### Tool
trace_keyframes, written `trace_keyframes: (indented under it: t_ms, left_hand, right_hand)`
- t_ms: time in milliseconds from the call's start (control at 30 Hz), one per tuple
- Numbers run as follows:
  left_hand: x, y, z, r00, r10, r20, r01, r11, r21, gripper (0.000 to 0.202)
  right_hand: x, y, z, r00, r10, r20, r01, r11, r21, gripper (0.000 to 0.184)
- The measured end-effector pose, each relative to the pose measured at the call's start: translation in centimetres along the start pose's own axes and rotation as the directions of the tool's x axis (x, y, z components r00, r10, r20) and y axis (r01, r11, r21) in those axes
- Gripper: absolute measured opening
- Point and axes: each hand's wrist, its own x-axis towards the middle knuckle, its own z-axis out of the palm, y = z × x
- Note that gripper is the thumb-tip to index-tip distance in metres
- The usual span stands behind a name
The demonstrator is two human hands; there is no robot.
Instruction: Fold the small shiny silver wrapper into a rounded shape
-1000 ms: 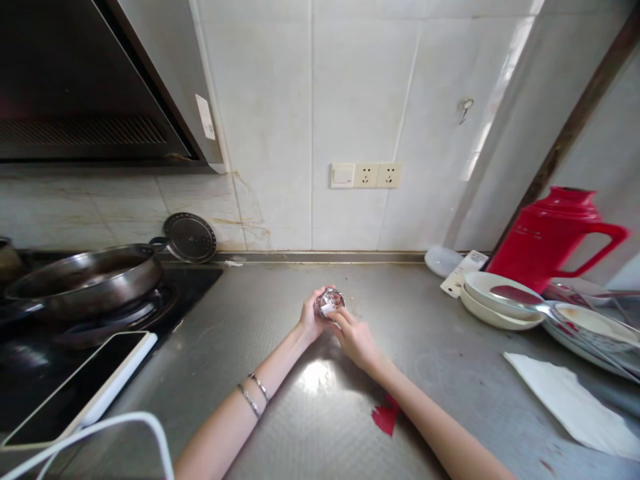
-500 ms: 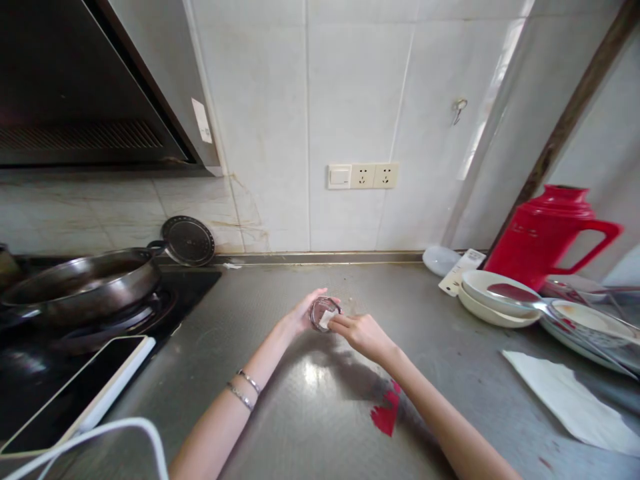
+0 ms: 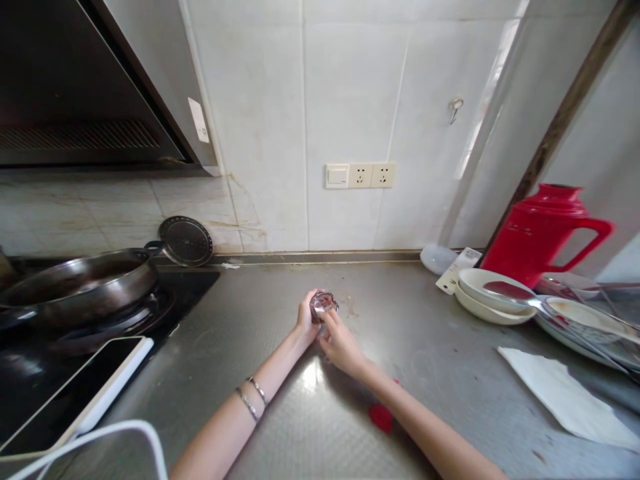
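Observation:
My left hand is wrapped round a small, round clear glass container with a dark, shiny rim, its mouth tilted towards me. My right hand has its fingertips pinched together at the mouth of the glass, partly inside it. The white tissue those fingers held half a second ago is mostly hidden behind them now. Both hands are just above the steel counter. Under my right forearm lies a torn red scrap, partly covered by the arm.
Left, a metal pan stands on the black stove and a phone lies by a white cable. Right are stacked white bowls, a red thermos flask, dishes with utensils and a folded paper towel.
My right hand has moved left and its fingers have gone deeper into the glass's mouth. The white tissue has dropped from sight. My left hand still holds the glass, turned slightly.

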Motion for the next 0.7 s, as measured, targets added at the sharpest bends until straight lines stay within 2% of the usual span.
trace_keyframes:
  t_ms: [133,200,333,400,467,533,633,700]
  left_hand:
    - [-0.3,0.4,0.6,0.999,-0.035,0.033,0.035,0.999,-0.015,0.018]
    - [-0.5,0.6,0.8,0.994,-0.05,0.101,0.052,0.999,-0.016,0.019]
    - [-0.3,1.8,0.6,0.955,-0.129,0.268,0.136,0.991,-0.004,0.028]
    - [0.1,2.8,0.0,0.939,-0.17,0.3,0.171,0.985,0.023,0.035]
    - [0.5,3.7,-0.6,0.919,-0.231,0.319,0.23,0.972,0.04,0.039]
    - [0.9,4.1,-1.2,0.895,-0.328,0.303,0.301,0.944,0.133,0.039]
    - [1.1,3.9,-1.6,0.839,-0.478,0.262,0.399,0.866,0.302,0.041]
    - [0.9,3.5,-1.6,0.824,-0.513,0.239,0.425,0.84,0.338,0.041]
  right_hand:
    - [0.3,0.7,-0.9,0.998,-0.038,-0.055,0.03,0.99,-0.136,0.034]
    - [0.3,0.9,-1.8,0.995,-0.077,-0.061,0.063,0.977,-0.205,0.026]
    - [0.2,0.9,-3.9,0.987,-0.156,0.045,0.161,0.905,-0.394,0.023]
    - [0.2,0.8,-4.9,0.977,-0.166,0.132,0.209,0.853,-0.478,0.024]
    - [0.2,0.7,-5.7,0.96,-0.178,0.216,0.267,0.81,-0.522,0.027]
    - [0.3,0.6,-6.1,0.941,-0.196,0.275,0.319,0.785,-0.531,0.03]
    - [0.4,0.4,-6.2,0.923,-0.218,0.318,0.363,0.77,-0.525,0.032]
    - [0.4,0.3,-6.2,0.916,-0.226,0.331,0.378,0.763,-0.524,0.034]
